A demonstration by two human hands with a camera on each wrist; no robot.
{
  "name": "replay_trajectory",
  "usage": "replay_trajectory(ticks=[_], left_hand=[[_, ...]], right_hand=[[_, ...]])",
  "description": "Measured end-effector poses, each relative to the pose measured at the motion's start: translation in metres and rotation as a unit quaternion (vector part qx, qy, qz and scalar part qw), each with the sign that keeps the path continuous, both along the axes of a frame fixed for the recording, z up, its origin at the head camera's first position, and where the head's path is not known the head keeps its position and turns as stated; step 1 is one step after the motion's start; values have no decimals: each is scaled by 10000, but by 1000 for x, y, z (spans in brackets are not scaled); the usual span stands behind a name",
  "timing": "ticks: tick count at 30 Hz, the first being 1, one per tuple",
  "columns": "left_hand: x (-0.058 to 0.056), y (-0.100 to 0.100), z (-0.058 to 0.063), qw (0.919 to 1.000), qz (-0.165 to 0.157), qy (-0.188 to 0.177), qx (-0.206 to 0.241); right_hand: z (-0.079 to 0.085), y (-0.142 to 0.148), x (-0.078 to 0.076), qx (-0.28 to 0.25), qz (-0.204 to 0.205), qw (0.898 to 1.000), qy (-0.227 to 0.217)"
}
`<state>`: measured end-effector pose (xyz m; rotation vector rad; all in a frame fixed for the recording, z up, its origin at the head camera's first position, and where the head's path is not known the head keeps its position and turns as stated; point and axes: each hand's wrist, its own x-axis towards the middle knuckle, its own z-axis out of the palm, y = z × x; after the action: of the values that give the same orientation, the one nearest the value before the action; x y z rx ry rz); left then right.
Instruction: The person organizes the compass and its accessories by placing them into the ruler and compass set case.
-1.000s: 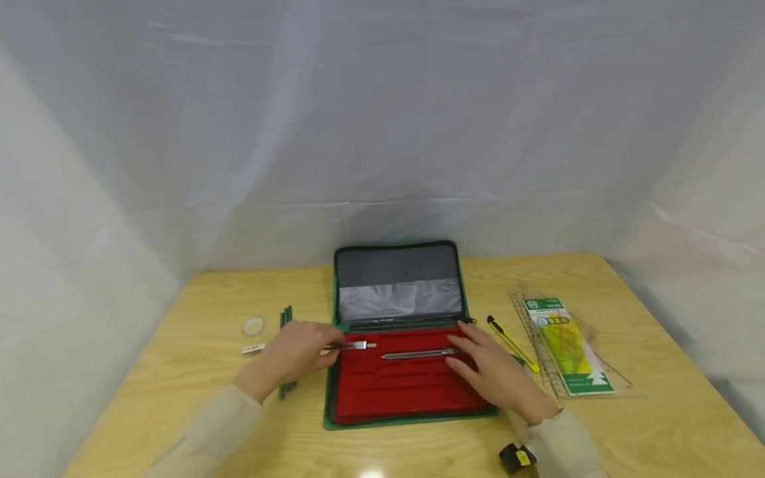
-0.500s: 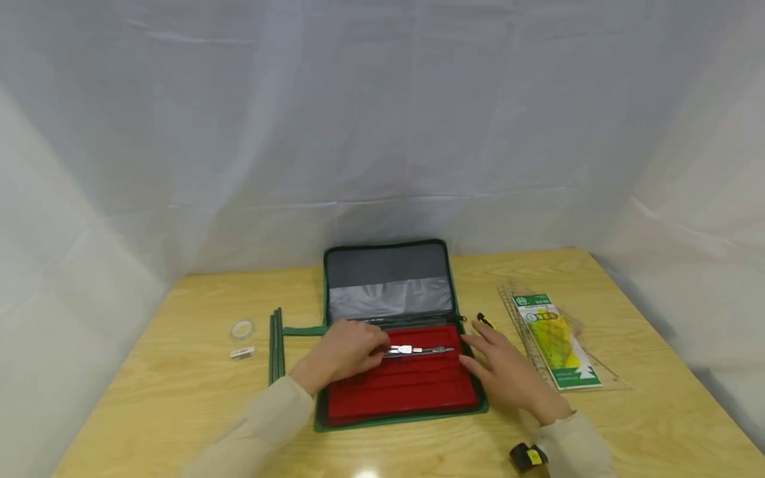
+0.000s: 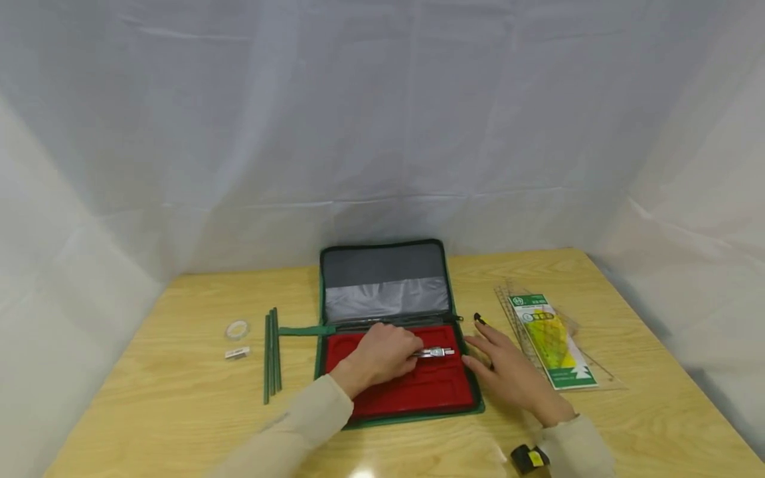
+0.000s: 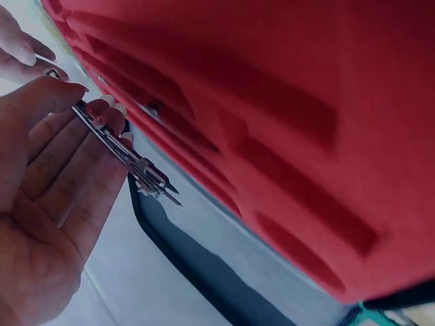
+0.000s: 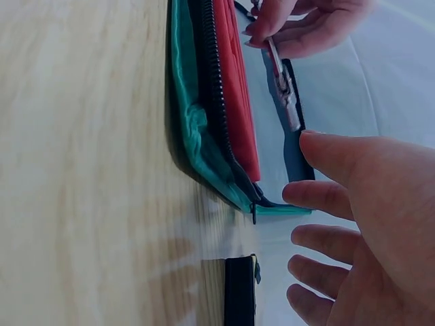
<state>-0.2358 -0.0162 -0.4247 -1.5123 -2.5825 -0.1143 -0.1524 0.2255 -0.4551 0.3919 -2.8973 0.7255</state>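
Observation:
Over the red moulded tray (image 3: 418, 397) of an open green zip case, my left hand (image 3: 379, 355) pinches a silver drawing compass (image 3: 435, 352) between thumb and fingers. Its pointed legs (image 4: 139, 163) lie across the fingers in the left wrist view. Another piece of metal (image 4: 155, 109) sits in a slot of the tray, mostly hidden. My right hand (image 3: 510, 375) is beside the case's right edge, fingers spread and holding nothing. The right wrist view shows the compass (image 5: 284, 92) in front of the right thumb, apart from it.
Green pencils (image 3: 272, 355), a tape roll (image 3: 237, 329) and a white eraser (image 3: 237, 353) lie left of the case. To the right are a mostly hidden utility knife (image 3: 480, 319), clear set squares (image 3: 603, 372) and a packaged template (image 3: 552, 342). A black-and-yellow object (image 3: 529, 458) lies in front.
My left hand has carried the compass rightward, from the case's left edge to over the tray's right half. The right hand has drawn slightly back from the tray to the case's edge.

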Motion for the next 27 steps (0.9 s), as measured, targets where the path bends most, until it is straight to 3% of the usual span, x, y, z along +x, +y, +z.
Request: replay_trajectory(ticks=[7,14,27], left_hand=[[3,10,-5,9997,-37,168,-147],[7,21,2,9986,91,307,-427],[8,21,-1,9981,312,188,-507]], right_hand=[[-2,0,2,60,-34,10000,59],[-6,3,1,72,-25,9998,157],[-8,-9,4,65,212,9995,206]])
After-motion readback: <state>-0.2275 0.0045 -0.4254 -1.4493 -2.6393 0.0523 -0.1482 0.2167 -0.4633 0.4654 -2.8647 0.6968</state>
